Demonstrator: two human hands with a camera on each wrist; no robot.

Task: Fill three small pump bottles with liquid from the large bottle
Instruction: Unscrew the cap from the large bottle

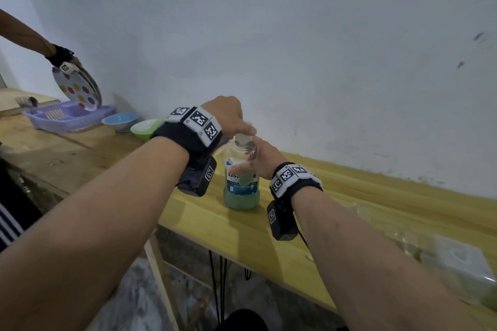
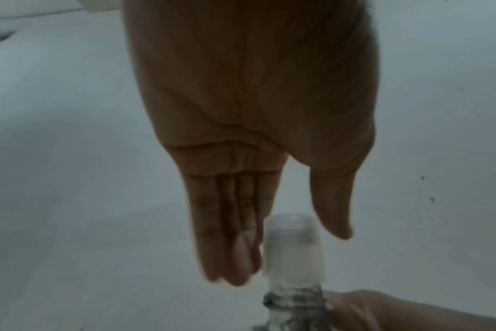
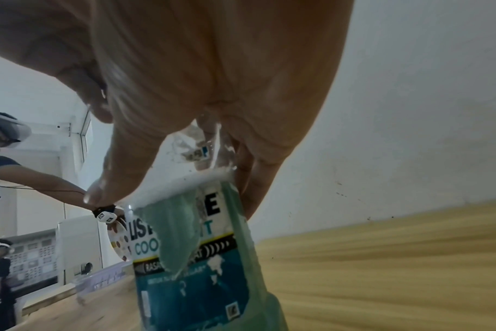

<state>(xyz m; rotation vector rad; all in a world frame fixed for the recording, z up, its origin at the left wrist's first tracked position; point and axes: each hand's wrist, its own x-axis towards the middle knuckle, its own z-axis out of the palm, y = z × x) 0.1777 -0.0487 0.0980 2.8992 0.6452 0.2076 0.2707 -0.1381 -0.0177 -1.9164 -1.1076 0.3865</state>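
Observation:
The large mouthwash bottle (image 1: 241, 191), with a teal label and green liquid in its lower part, stands upright on the yellow table (image 1: 242, 236). My right hand (image 1: 258, 161) grips it at the shoulder, thumb in front and fingers behind; the right wrist view shows the bottle (image 3: 190, 257) under my palm. My left hand (image 1: 231, 118) is over the clear cap (image 1: 243, 138). In the left wrist view its straight fingers (image 2: 227, 246) and thumb (image 2: 332, 212) flank the blurred cap (image 2: 293, 248). Blurred clear containers (image 1: 403, 236) lie at the right; I cannot tell if they are the pump bottles.
Another person's arm (image 1: 27, 35) holds a dotted plate (image 1: 76, 88) over a purple dish rack (image 1: 67, 118) at the far left. A blue bowl (image 1: 121, 119) and a green bowl (image 1: 145, 129) sit beside it. A white wall is close behind the table.

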